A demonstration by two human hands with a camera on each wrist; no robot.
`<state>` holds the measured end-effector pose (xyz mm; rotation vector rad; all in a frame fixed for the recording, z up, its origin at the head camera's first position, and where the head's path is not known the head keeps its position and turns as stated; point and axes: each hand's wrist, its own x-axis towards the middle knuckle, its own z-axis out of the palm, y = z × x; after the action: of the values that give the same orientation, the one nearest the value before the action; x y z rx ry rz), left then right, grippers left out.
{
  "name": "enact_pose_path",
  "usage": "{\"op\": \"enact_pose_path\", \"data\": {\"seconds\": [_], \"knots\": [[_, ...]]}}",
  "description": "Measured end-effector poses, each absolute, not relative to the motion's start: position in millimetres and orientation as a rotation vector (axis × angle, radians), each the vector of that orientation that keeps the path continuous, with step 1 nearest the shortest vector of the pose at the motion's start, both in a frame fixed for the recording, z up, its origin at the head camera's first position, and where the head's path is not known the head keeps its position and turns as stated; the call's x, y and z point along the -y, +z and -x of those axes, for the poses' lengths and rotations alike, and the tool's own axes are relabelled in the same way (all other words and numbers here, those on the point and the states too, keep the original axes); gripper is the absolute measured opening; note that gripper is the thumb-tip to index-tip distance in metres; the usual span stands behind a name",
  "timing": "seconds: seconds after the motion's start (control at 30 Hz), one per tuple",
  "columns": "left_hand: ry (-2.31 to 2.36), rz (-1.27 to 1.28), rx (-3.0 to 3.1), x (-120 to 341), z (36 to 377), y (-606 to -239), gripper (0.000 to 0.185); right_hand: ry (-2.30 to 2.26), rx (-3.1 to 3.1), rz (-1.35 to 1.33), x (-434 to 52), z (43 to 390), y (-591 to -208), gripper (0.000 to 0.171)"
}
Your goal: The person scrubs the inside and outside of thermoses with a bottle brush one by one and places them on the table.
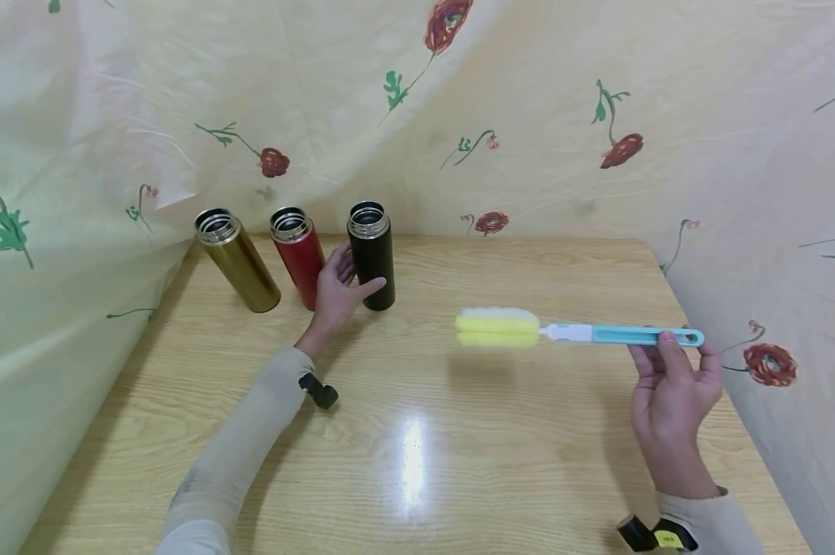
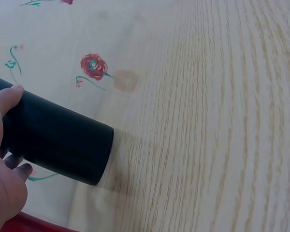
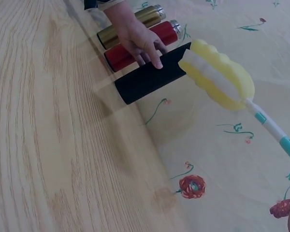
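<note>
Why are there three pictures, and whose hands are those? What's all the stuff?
They are one person's two hands, filmed by three small cameras at once. The big picture comes from a camera on the person's head, looking down at a wooden table. The other two come from cameras strapped to each wrist, so things look sideways there. At the back of the table stand three open bottles: a gold bottle, a red bottle and a black bottle. The left hand wraps around the black bottle. The right hand holds a sponge brush by its blue handle, lifted above the table. Flowery cloth hangs behind.
</note>
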<state>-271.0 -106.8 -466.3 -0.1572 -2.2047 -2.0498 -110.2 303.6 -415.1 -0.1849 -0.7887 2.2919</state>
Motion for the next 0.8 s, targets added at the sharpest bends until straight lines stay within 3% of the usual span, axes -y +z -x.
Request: {"op": "enact_pose_path", "data": {"seconds": [0.8], "knots": [[-1.975,0.26,2.212,114.0,260.2,-473.7,0.085,2.264,0.782,0.331,-320.5,119.2,-423.8,0.037]]}}
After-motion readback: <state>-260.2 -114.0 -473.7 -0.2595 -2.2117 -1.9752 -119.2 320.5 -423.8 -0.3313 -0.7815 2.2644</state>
